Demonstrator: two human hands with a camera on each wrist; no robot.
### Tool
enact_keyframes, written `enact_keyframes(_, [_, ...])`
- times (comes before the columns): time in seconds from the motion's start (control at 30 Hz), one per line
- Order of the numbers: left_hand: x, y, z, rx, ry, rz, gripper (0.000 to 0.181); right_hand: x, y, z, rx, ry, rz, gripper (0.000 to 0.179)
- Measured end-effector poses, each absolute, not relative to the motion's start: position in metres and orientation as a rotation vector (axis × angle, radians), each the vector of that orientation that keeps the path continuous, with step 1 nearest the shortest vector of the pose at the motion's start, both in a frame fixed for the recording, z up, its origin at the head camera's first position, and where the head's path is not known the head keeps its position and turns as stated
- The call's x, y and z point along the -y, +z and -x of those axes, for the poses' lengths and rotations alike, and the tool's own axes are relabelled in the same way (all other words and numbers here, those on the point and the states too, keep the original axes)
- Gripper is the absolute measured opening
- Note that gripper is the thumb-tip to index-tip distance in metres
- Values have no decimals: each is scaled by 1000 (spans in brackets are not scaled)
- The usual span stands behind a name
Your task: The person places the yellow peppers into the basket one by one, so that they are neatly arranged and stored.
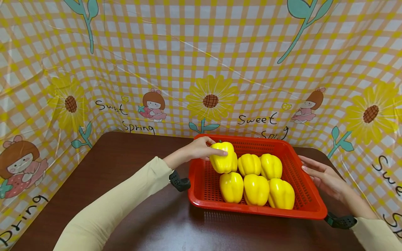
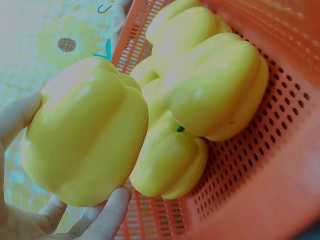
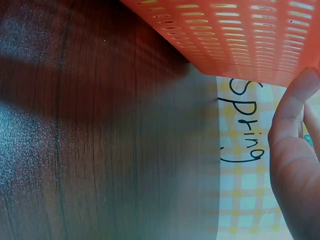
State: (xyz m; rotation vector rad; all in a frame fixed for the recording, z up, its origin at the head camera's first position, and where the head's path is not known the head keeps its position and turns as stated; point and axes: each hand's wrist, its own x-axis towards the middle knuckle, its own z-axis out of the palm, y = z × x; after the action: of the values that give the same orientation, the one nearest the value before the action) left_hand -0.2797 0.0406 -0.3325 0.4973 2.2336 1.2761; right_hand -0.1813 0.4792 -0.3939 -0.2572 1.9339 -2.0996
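Note:
A yellow bell pepper (image 1: 221, 163) is gripped by my left hand (image 1: 201, 149) above the left part of a red plastic basket (image 1: 254, 210). In the left wrist view, thumb and fingers hold this pepper (image 2: 87, 135) from its sides. Several more yellow bell peppers (image 1: 256, 190) lie in the basket, mostly towards its middle and front; one behind the held pepper is partly hidden. My right hand (image 1: 325, 177) is at the basket's right wall, outside it, fingers fairly straight. In the right wrist view its thumb (image 3: 302, 85) touches the perforated wall.
The basket stands on a dark brown wooden table (image 1: 150, 212), towards its right side. A checked cloth (image 1: 176, 55) with sunflowers and lettering hangs behind and on both sides, close to the table's edges. Each wrist wears a black band (image 1: 179, 180).

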Motion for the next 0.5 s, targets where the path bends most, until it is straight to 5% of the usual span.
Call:
enact_keyframes(0.2, [-61,-326,279,-2212,1272,-490,68,-479,-393,181,-1932,-2106,250,45])
enact_keyframes(0.5, [-97,-330,280,-2083,1282,-569,34,-477,-392,180,-1944,-2098,240,44])
